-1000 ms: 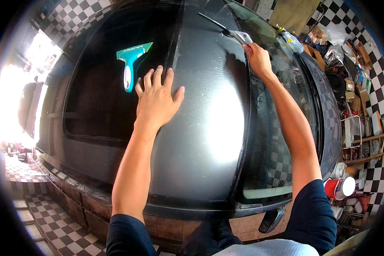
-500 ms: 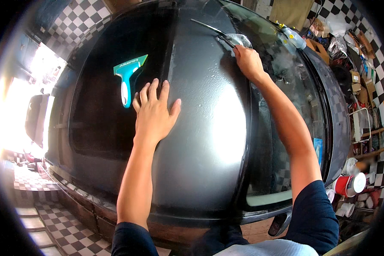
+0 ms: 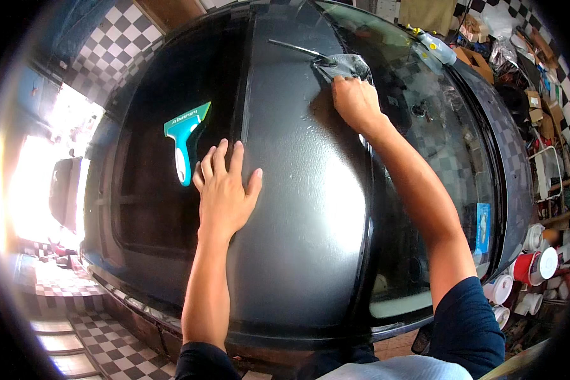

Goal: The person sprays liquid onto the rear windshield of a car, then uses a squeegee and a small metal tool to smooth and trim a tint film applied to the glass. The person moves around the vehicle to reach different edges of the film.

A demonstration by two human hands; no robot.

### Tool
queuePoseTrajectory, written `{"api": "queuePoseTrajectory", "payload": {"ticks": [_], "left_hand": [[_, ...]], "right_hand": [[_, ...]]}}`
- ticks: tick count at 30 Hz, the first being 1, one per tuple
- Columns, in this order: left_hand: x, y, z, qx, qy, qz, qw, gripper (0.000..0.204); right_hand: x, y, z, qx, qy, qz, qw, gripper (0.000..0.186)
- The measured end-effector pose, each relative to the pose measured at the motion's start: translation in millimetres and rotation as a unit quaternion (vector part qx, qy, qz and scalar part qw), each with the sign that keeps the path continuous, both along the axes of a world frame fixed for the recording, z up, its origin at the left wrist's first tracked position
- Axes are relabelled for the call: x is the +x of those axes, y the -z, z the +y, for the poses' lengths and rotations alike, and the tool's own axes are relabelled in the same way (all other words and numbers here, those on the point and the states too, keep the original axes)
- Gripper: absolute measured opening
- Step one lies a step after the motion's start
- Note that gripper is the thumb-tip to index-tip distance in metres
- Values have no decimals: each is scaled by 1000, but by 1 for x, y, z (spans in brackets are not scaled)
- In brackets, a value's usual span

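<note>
Below me is a dark car roof (image 3: 285, 253), its middle panel wet with small droplets. My left hand (image 3: 223, 196) lies flat with fingers spread, across the line between that panel and a glossy black panel (image 3: 145, 183). Just beyond its fingertips, on the black panel, lies a teal and white squeegee (image 3: 183, 136) with a green blade. My right hand (image 3: 356, 104) is closed on the near edge of a loose, crumpled piece of film (image 3: 348, 66) around the base of the roof antenna (image 3: 303, 50). Its fingertips are partly hidden.
The rear or front glass (image 3: 437, 164) slopes off to the right, with a blue packet (image 3: 483, 228) on it. A spray bottle (image 3: 437, 47) lies at the far right. Cartons (image 3: 474, 63), buckets (image 3: 535, 267) and clutter line the right side, over a checkered floor (image 3: 117, 345).
My right hand has moved left and slightly nearer, off the antenna's base area to the film's near edge. My view has shifted slightly; the left hand stays on the roof.
</note>
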State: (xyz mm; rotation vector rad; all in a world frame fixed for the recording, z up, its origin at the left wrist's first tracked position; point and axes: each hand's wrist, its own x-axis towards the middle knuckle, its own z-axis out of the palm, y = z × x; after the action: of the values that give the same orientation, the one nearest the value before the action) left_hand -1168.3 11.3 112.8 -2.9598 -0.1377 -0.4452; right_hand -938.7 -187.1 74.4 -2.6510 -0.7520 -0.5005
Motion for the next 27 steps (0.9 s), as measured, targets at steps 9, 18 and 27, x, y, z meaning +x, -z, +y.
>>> {"api": "queuePoseTrajectory", "payload": {"ticks": [9, 18, 27], "left_hand": [[1, -3, -2, -12, 4, 1, 1000, 52], [1, -2, -2, -15, 5, 4, 1000, 53], [1, -3, -2, -17, 2, 8, 1000, 52]], "right_hand": [[-3, 0, 10, 50, 16, 6, 999, 17], [-3, -8, 16, 63, 19, 14, 998, 19], [-9, -16, 27, 64, 36, 27, 997, 17]]}}
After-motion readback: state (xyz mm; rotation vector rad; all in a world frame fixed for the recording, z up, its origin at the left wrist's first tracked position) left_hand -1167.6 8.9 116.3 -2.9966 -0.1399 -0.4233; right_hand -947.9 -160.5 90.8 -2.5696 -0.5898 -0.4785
